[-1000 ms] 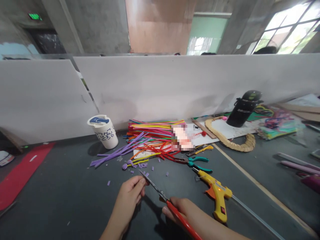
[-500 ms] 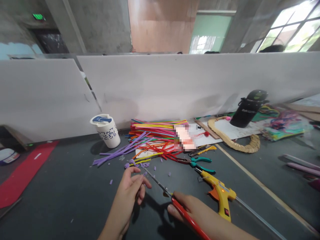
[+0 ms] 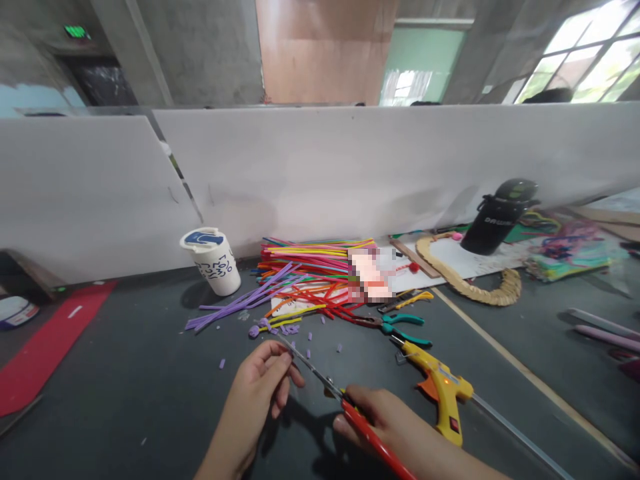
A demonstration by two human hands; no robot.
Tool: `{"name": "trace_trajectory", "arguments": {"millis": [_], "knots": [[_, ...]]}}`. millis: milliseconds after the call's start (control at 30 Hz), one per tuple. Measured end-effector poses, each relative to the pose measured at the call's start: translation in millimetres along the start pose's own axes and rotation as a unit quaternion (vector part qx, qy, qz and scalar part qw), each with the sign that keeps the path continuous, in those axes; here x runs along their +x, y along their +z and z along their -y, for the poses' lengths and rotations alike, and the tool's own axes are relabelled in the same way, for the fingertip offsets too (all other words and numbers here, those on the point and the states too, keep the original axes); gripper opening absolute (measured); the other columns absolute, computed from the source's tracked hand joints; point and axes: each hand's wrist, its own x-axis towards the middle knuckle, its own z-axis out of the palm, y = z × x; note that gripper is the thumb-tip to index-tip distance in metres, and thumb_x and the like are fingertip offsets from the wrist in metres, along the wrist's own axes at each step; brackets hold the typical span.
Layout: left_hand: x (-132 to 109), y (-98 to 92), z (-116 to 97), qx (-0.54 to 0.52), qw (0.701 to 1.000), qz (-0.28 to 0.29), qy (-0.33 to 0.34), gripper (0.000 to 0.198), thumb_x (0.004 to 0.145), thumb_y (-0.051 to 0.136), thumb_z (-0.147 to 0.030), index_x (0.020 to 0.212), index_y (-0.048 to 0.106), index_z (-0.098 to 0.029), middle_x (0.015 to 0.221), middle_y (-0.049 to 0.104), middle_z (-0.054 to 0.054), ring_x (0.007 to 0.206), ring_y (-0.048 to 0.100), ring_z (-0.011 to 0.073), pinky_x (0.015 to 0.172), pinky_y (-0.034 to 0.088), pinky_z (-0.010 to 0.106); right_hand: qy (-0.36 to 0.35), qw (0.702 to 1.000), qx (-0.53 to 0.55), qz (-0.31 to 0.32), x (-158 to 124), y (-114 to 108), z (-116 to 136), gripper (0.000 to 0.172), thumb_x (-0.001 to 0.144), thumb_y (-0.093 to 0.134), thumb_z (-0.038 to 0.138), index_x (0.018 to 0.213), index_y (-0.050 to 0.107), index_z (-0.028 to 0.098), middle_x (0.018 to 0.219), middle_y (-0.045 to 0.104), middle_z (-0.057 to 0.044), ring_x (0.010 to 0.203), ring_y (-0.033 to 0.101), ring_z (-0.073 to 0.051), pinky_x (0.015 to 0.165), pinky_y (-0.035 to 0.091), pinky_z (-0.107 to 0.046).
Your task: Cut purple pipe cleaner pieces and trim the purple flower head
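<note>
My right hand (image 3: 377,417) is closed round the red handles of a pair of scissors (image 3: 367,433), whose blades point up and left. The tips of the blades pass by the fingertips of my left hand (image 3: 263,377). That hand has its thumb and forefinger pinched together, with the other fingers curled. Whatever sits in the pinch is too small or too covered to make out. Just beyond the fingers lie short purple cut pieces (image 3: 290,329) and a small purple fuzzy ball (image 3: 254,331). Long purple pipe cleaners (image 3: 240,305) are spread behind them.
A yellow glue gun (image 3: 443,383) and teal-handled pliers (image 3: 400,325) lie to the right. Behind are a bundle of coloured pipe cleaners (image 3: 310,257), a white cup (image 3: 213,263), a black bottle (image 3: 495,220) and a curved tan strip (image 3: 465,290). A white partition (image 3: 320,173) closes off the back.
The scissors have shifted slightly left, their blades nearer my left fingertips. My left thumb and forefinger have come closer together. Another short purple piece shows on the table beside the blades.
</note>
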Motion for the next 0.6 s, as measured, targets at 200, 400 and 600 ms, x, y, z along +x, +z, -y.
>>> {"name": "trace_trajectory", "arguments": {"millis": [200,400,600], "knots": [[-1.4,1.7,-2.9,-0.025,0.999,-0.011,-0.027,0.018,0.074,0.052,-0.033,0.074,0.053,-0.015,0.053,0.057,-0.002,0.033,0.031,0.003,0.029,0.023,0.012,-0.009,1.0,0.006,-0.009,0.4,1.6,-2.7,0.024,0.077,0.048,0.037,0.064,0.044,0.017,0.058,0.043,0.003,0.054,0.035,-0.009,0.046,0.029,-0.017],[-1.1,1.1,-3.3,-0.041,0.999,-0.004,-0.027,0.019,0.075,0.053,-0.034,0.07,0.051,-0.016,0.051,0.055,-0.003,0.032,0.029,0.0024,0.029,0.022,0.012,0.004,1.0,-0.003,-0.011,0.6,0.3,0.0,0.027,0.077,0.048,0.04,0.063,0.045,0.017,0.058,0.045,0.003,0.053,0.035,-0.009,0.045,0.029,-0.018],[0.4,-1.1,-0.7,-0.038,0.999,-0.002,-0.017,0.018,0.076,0.052,-0.034,0.073,0.05,-0.017,0.05,0.053,-0.005,0.032,0.029,0.002,0.028,0.02,0.011,0.006,1.0,-0.009,-0.009,-0.2,-0.5,0.2,0.027,0.077,0.047,0.041,0.063,0.044,0.017,0.059,0.048,0.002,0.054,0.038,-0.01,0.046,0.028,-0.018]]}}
